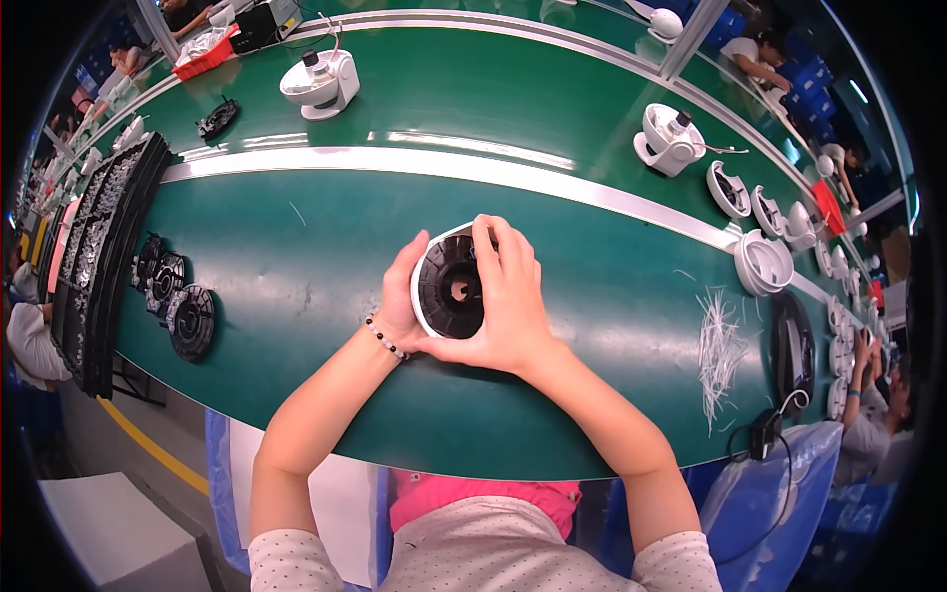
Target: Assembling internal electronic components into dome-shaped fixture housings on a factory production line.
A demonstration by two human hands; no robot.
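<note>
A round white housing with a black disc insert (452,288) rests on the green table (296,296) right in front of me. My left hand (399,301) cups its left rim, a beaded bracelet on the wrist. My right hand (511,296) lies over its right side, fingers curled across the top edge and thumb under the bottom rim. Both hands grip it together. The disc's central hole faces up.
Black discs (178,301) lie at the left beside stacked black trays (99,247). White housings (764,262) and a heap of white cable ties (720,350) sit at the right. White appliances (322,84) (671,140) stand on the far belt. Other people work around the edges.
</note>
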